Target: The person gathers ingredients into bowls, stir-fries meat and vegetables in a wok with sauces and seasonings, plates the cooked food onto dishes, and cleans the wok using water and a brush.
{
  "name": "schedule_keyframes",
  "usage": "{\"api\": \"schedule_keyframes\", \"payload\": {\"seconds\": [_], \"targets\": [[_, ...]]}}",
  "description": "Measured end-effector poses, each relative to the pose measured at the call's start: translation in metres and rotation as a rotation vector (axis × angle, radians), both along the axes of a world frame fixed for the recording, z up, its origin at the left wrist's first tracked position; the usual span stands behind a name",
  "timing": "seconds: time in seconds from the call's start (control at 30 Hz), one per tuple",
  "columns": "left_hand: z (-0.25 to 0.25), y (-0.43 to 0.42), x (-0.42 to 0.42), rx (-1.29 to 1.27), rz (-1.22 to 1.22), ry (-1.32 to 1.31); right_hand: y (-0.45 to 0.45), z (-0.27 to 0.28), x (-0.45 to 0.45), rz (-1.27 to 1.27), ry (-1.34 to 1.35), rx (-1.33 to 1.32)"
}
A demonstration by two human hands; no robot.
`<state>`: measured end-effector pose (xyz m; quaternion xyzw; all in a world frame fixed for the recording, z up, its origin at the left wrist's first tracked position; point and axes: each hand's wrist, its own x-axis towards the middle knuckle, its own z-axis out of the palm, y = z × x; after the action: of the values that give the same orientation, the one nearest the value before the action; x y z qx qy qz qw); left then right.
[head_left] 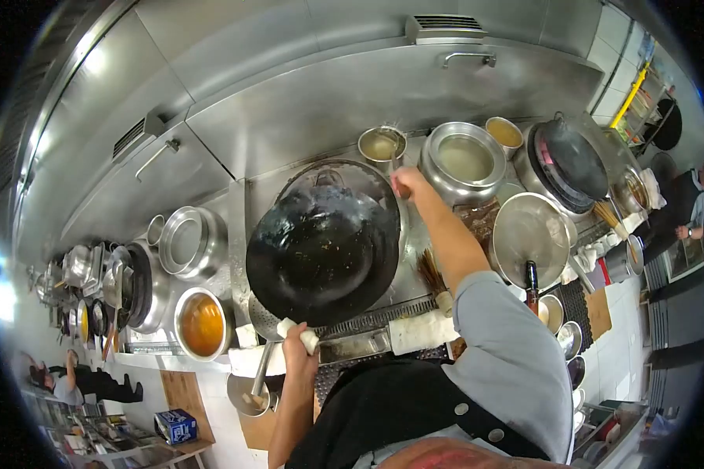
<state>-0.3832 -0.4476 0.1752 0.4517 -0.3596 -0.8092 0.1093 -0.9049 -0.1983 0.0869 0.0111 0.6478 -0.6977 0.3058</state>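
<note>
A large black wok (pixel 321 270) sits on the range in front of me, tilted toward me, with small bits on its oily inner surface. My left hand (pixel 297 352) is closed around a folded white cloth (pixel 299 334) at the wok's near rim. Up and to the right, my right hand (pixel 404 182) grips the handle of a ladle (pixel 394 160). The ladle's bowl is in or over a small metal pot (pixel 363 154) behind the wok; I cannot tell how deep. Beside my left hand, a perforated skimmer (pixel 263 320) leans with its handle pointing down.
Left of the wok stands a bowl of orange liquid (pixel 203 324) by a lidded-looking metal pot (pixel 182 241). To the right are a large steel pot (pixel 436 176), a bamboo brush (pixel 430 273), a wide strainer (pixel 532 234) and another wok (pixel 575 160). Other people stand at both far sides.
</note>
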Motion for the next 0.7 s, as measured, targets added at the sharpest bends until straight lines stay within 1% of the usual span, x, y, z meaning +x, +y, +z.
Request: {"api": "schedule_keyframes", "payload": {"seconds": [0.03,0.1,0.13,0.17,0.2,0.23,0.27,0.3,0.37,0.43,0.5,0.57,0.6,0.63,0.7], "targets": [[-0.003,-0.004,-0.008,0.005,0.007,-0.005,-0.003,0.002,0.006,0.007,-0.005,0.005],[-0.009,-0.009,-0.027,-0.027,-0.019,-0.024,-0.004,0.019,0.038,-0.211,-0.334,-0.586],[-0.023,-0.014,-0.035,-0.029,-0.044,-0.018,-0.002,0.026,0.059,-0.245,-0.309,-0.644],[-0.021,-0.014,-0.041,-0.09,-0.072,-0.016,0.003,0.038,0.077,-0.243,-0.308,-0.631],[-0.029,-0.016,-0.05,-0.094,-0.087,0.016,0.009,0.051,0.093,-0.25,-0.336,-0.667],[-0.042,-0.021,-0.059,-0.099,-0.103,0.044,0.015,0.054,0.107,-0.261,-0.369,-0.703],[-0.057,-0.028,-0.072,-0.1,-0.123,0.066,0.024,0.048,0.116,-0.204,-0.387,-0.795],[-0.066,-0.033,-0.082,-0.094,-0.136,0.082,0.031,0.051,0.129,-0.205,-0.404,-0.774],[-0.06,-0.031,-0.095,-0.079,-0.155,0.076,0.04,0.073,0.178,-0.2,-0.312,-0.72],[-0.076,-0.034,-0.1,-0.099,-0.146,0.079,0.042,0.099,0.231,-0.23,-0.32,-0.728],[-0.051,-0.032,-0.089,-0.129,-0.233,0.059,0.056,0.093,0.267,-0.257,-0.362,-0.691],[-0.058,-0.034,-0.091,-0.06,-0.2,0.141,0.065,0.099,0.318,-0.19,-0.438,-0.724],[-0.057,-0.037,-0.086,-0.066,-0.231,0.159,0.066,0.108,0.343,-0.217,-0.355,-0.626],[-0.068,-0.04,-0.088,-0.059,-0.213,0.196,0.066,0.112,0.364,-0.217,-0.358,-0.614],[-0.054,-0.046,-0.084,-0.045,-0.269,0.11,0.07,0.118,0.392,-0.219,-0.312,-0.417]]}}
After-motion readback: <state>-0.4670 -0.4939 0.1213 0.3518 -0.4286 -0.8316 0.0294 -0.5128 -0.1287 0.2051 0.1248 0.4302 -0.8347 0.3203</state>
